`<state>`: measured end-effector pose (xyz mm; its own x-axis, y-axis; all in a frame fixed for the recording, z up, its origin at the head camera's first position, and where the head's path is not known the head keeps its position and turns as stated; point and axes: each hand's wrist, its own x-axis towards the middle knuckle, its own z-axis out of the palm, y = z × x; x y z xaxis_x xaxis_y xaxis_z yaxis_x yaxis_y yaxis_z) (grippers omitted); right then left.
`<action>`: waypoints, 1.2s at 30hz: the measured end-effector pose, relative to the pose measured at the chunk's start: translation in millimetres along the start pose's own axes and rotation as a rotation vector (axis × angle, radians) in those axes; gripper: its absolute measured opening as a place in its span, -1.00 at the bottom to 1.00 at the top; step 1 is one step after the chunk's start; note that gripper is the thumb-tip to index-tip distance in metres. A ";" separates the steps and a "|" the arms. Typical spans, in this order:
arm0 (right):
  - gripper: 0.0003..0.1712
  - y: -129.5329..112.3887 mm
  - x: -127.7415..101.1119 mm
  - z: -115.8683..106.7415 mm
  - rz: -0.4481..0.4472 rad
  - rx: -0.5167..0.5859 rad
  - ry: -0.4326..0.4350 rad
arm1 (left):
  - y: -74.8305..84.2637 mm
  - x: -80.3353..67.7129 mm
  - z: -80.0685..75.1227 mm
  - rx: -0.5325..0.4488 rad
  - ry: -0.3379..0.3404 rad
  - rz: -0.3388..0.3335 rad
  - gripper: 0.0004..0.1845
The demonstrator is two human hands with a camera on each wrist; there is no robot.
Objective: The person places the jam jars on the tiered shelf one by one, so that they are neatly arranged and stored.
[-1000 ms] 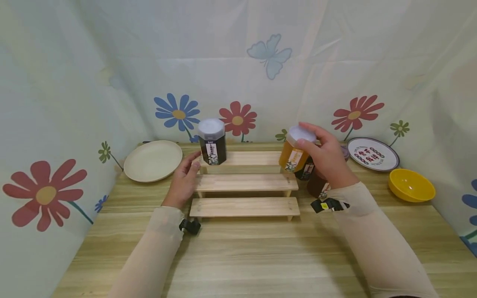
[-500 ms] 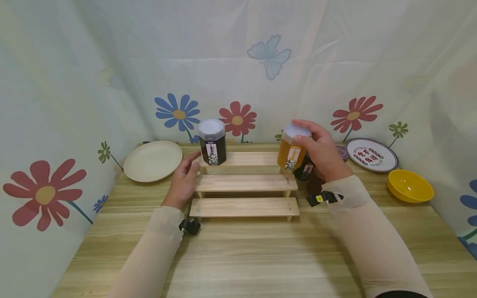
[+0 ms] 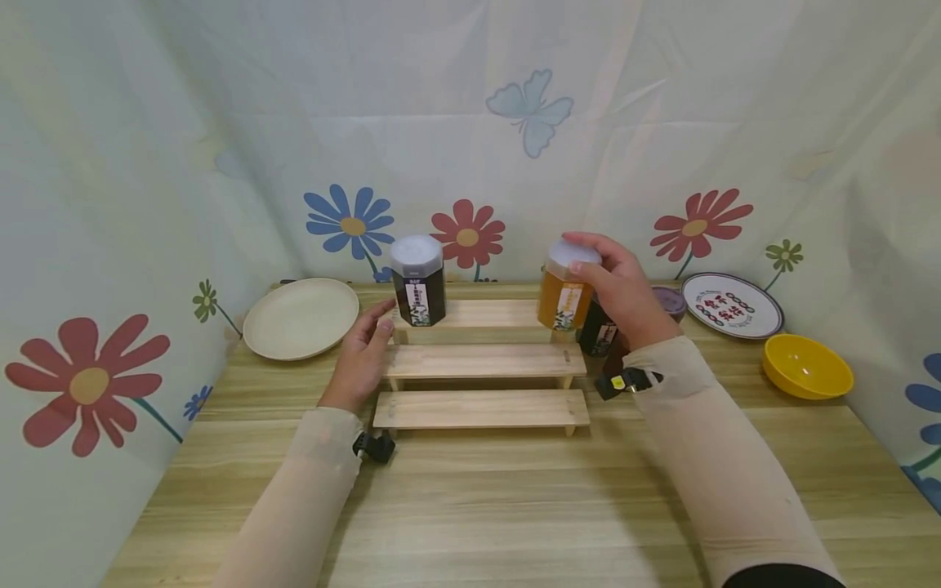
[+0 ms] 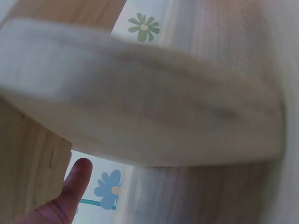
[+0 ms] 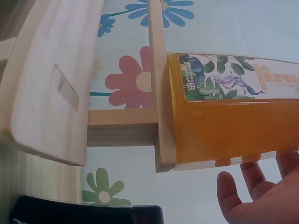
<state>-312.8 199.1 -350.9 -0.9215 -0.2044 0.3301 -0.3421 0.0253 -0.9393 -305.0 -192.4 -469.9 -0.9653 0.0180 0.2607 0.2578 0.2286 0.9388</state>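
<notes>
A three-step wooden display rack stands mid-table. My left hand holds the left end of its top step, beside a dark hexagonal jar with a white lid standing on that step. In the left wrist view the rack's boards hide most of that hand. From above, my right hand grips the white lid of an amber jar between thumb and fingers. The amber jar is upright at the right end of the top step; in the right wrist view its base meets the step's edge, apparently touching.
Right of the rack stand another dark jar and a jar with a purplish lid, partly behind my right hand. A cream plate lies back left. A patterned plate and a yellow bowl are at right. Printed curtain encloses the table.
My right hand has moved left with the amber jar, from beyond the rack's right end to over the top step. The left hand and the dark jar beside it have stayed put.
</notes>
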 end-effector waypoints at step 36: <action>-0.46 4.7 21.3 18.6 0.046 -0.069 -0.023 | -1.6 1.4 1.1 -0.011 0.004 0.002 -0.50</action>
<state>-330.6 176.7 -350.0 -0.9323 -0.2243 0.2838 -0.3122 0.1024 -0.9445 -306.8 -191.6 -471.3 -0.9645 0.0143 0.2638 0.2605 0.2177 0.9406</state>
